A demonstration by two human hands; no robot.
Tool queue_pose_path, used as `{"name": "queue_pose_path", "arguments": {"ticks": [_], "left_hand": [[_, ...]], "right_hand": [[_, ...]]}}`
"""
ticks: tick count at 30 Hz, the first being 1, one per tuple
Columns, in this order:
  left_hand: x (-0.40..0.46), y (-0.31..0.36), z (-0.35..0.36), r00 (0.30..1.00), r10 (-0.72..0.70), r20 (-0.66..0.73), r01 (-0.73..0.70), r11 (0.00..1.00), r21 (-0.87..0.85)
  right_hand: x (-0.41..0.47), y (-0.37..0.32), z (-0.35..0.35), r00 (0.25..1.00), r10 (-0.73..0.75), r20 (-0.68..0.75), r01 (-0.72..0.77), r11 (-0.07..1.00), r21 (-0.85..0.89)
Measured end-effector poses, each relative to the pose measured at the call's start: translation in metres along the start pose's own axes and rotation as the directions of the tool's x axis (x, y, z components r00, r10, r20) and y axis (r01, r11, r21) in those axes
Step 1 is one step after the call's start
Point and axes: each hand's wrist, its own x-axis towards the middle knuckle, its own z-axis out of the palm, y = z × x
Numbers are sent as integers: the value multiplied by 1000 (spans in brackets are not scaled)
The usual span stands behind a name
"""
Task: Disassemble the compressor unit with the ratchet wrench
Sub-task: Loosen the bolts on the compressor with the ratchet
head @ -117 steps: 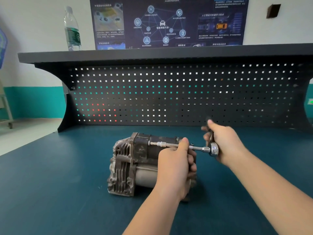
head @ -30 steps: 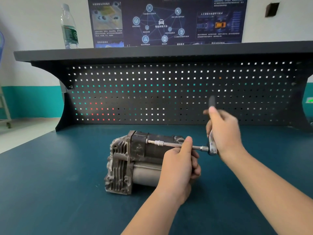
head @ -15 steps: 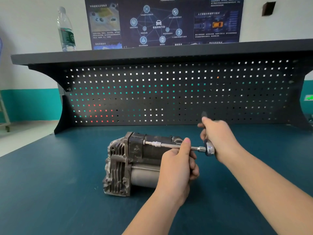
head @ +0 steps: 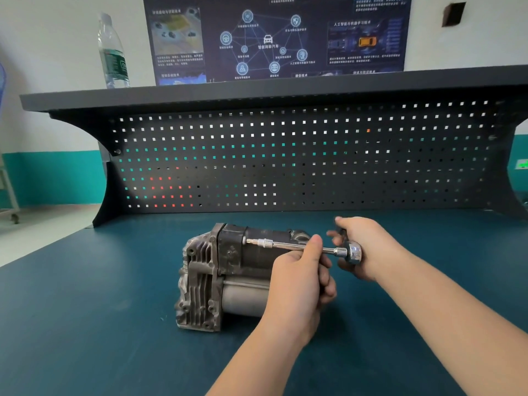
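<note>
The right hand (head: 368, 247) is wrapped around the handle of the ratchet wrench (head: 354, 252), whose chrome head shows just in front of the knuckles while the handle itself is hidden in the fist. The left hand (head: 300, 278) curls around the long extension bar (head: 294, 246), thumb on top, steadying it near its middle. The bar runs level to the left, and its bit end meets a fastener on the upper dark block of the compressor unit (head: 211, 278), which lies on its side on the blue workbench (head: 85, 324), close in front of the person.

Judging by this, the work is at an early stage: the housing looks whole, no loose bolts or removed covers lie on the bench, and this fastener is not yet out.

Behind the pegboard (head: 285, 161), a dark poster (head: 274, 38) carries Chinese text too small to read reliably. A water bottle (head: 113, 52) stands on the shelf; its label is illegible.
</note>
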Motion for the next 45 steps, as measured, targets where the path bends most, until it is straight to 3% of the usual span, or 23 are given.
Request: {"name": "queue_pose_path", "arguments": {"ticks": [2, 4, 7, 9, 10, 12, 14, 15, 17, 19, 22, 24, 25, 27, 29, 31, 33, 35, 37, 39, 41, 43, 45], "left_hand": [[0, 0, 0, 1000, -5, -4, 5, 1000, 6], [-1, 1, 0, 1000, -10, -3, 10, 1000, -3], [-1, 1, 0, 1000, -14, 3, 14, 1000, 2], [-1, 0, 0, 1000, -7, 3, 7, 1000, 9], [-1, 0, 0, 1000, -1, 2, 1, 1000, 9], [0, 0, -1, 1000, 8, 1, -8, 1000, 0], [1, -1, -1, 1000, 9, 1, -9, 1000, -11], [1, -1, -1, 1000, 9, 1, -9, 1000, -11], [0, -2, -1, 1000, 9, -2, -9, 1000, -1], [0, -1, -1, 1000, 2, -10, -2, 1000, 7], [0, 0, -1, 1000, -2, -10, 2, 1000, 25], [0, 0, 0, 1000, 12, -8, -12, 1000, 26], [0, -1, 0, 1000, 20, -13, -20, 1000, 24], [0, -1, 1, 999, 29, -26, -28, 999, 21], [0, 0, 2, 999, 38, -30, -37, 999, 17], [0, 0, 3, 999, 41, -19, -41, 999, 25], [-1, -1, 2, 999, 42, -17, -42, 999, 33], [0, 0, 1, 999, 32, -23, -31, 999, 32], [0, 1, 0, 1000, 14, -19, -13, 999, 35], [0, 0, 0, 1000, 13, -16, -13, 1000, 24], [0, -1, 1, 1000, 19, -20, -19, 1000, 4], [1, -1, 1, 999, 25, -25, -25, 1000, -5], [1, -2, 1, 999, 28, -24, -28, 1000, -2]], "right_hand": [[1, 1, 1, 999, -39, 14, 37, 994, 100], [2, 0, 0, 957, -288, -41, 291, 951, 109], [-12, -4, -1, 649, -760, -29, 760, 646, 74], [-19, -3, -3, 462, -887, 14, 884, 462, 68], [-18, -3, -3, 464, -886, 19, 885, 465, 34], [-12, -2, -3, 649, -760, 4, 760, 649, -14], [-2, 3, 0, 929, -371, -9, 370, 923, 109], [0, 7, 2, 989, -142, 47, 128, 967, 219], [2, 10, 4, 993, 56, 108, -91, 932, 352], [1, 8, 2, 987, -155, 46, 135, 944, 302], [-13, -1, -2, 662, -748, -44, 749, 661, 36], [-20, -3, -2, 505, -863, -20, 863, 505, 9], [-19, -2, -1, 534, -845, -23, 845, 534, -20], [-12, -1, 0, 770, -637, -44, 637, 771, -11], [-3, 6, 1, 990, -140, -19, 141, 978, 154], [-1, 12, 3, 981, 185, 65, -196, 925, 324], [1, 13, 3, 985, 156, 70, -171, 906, 386], [-1, 8, 1, 984, -176, -5, 167, 924, 344], [-8, 1, -2, 790, -610, -61, 611, 775, 159], [-16, -2, -2, 604, -797, -26, 797, 603, 15], [-13, -2, -2, 697, -715, -52, 714, 699, -37], [-6, 0, -2, 945, -323, -60, 328, 939, 104], [-6, 4, 0, 995, 68, 67, -85, 952, 295]]}}
